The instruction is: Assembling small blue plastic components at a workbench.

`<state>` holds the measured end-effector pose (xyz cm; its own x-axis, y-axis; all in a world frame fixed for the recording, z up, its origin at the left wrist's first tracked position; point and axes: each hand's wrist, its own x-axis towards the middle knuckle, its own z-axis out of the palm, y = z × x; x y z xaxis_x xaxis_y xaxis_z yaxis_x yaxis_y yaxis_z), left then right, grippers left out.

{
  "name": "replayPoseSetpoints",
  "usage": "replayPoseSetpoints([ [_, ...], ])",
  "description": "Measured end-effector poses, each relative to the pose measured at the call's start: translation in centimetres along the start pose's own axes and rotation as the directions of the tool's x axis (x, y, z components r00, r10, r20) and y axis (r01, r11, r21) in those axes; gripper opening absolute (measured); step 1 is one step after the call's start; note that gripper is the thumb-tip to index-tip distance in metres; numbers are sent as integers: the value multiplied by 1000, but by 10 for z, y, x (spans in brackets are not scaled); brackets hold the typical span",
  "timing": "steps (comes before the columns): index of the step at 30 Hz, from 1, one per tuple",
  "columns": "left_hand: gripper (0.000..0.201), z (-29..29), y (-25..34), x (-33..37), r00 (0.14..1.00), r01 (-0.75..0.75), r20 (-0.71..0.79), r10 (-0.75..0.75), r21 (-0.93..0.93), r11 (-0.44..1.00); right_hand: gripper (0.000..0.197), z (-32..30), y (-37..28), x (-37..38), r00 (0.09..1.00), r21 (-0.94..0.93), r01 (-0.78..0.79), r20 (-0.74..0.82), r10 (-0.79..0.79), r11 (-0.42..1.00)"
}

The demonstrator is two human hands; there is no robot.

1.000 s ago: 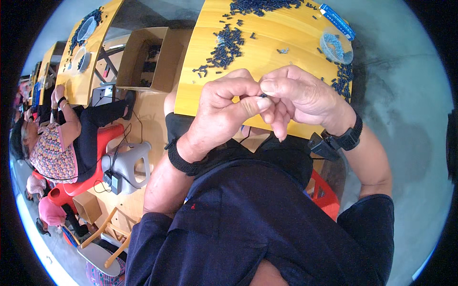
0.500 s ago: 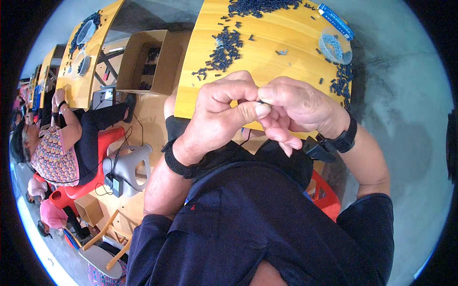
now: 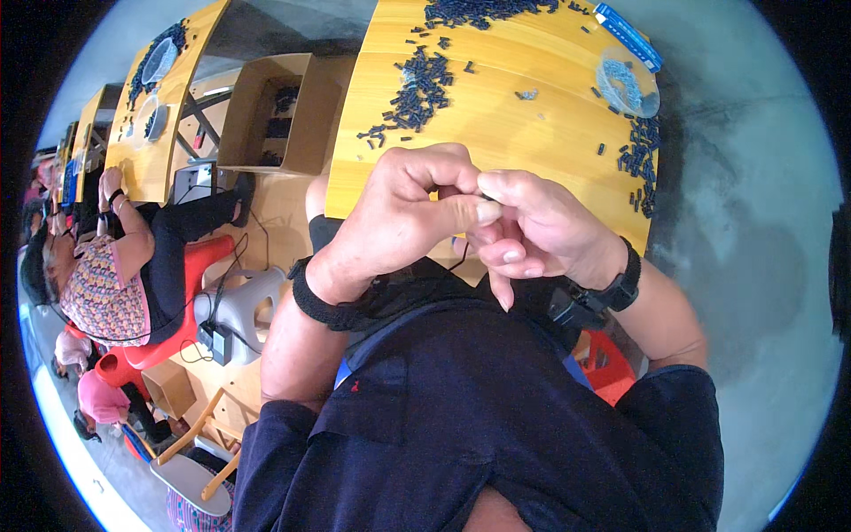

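Note:
Above the near edge of the yellow wooden table [image 3: 496, 133], my left hand [image 3: 412, 204] and my right hand [image 3: 541, 217] meet, with thumbs and index fingers pinched together. Between the fingertips sits a tiny dark piece, mostly hidden, so its kind does not show. Both hands are closed at this spot, the right one's other fingers curling loosely below. Beyond my left hand lies a heap of small black cylindrical pieces [image 3: 424, 89]. A second batch of black pieces [image 3: 638, 160] lies along the right edge. A clear round tub [image 3: 628, 84] holds small light-blue parts.
A long blue box [image 3: 628, 37] lies at the far right corner. Several tiny blue parts [image 3: 526, 95] are mid-table. Left of the table stands an open cardboard box [image 3: 275, 115]. A seated person [image 3: 111, 275] works at another table [image 3: 146, 151]; a grey stool [image 3: 232, 315] stands nearby.
My right wrist and forearm have shifted slightly left and down, and its lower fingers have moved. The pinch between both hands stays in nearly the same place.

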<state>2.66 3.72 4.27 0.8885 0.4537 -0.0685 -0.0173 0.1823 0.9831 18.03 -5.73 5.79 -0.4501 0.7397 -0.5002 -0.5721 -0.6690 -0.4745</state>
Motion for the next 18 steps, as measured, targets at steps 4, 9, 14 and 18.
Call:
replayPoseSetpoints([
  [4, 5, -1, 1, 0, 1000, -5, 30, 6, -48, 999, 44, -3, 2, 1, 999, 46, -42, 36, 40, 998],
  [9, 2, -1, -3, 0, 998, 64, -4, -65, -126, 990, 46, -8, 4, 5, 1000, -19, 17, -7, -17, 1000],
  [14, 2, -1, -5, -2, 998, 56, -27, -59, -115, 992, 44, -3, 4, 4, 999, -101, 44, -25, -47, 994],
  [18, 4, 0, -4, -2, 998, 46, -40, -51, -132, 990, 41, -1, 5, 4, 997, -85, 69, -41, -72, 994],
])
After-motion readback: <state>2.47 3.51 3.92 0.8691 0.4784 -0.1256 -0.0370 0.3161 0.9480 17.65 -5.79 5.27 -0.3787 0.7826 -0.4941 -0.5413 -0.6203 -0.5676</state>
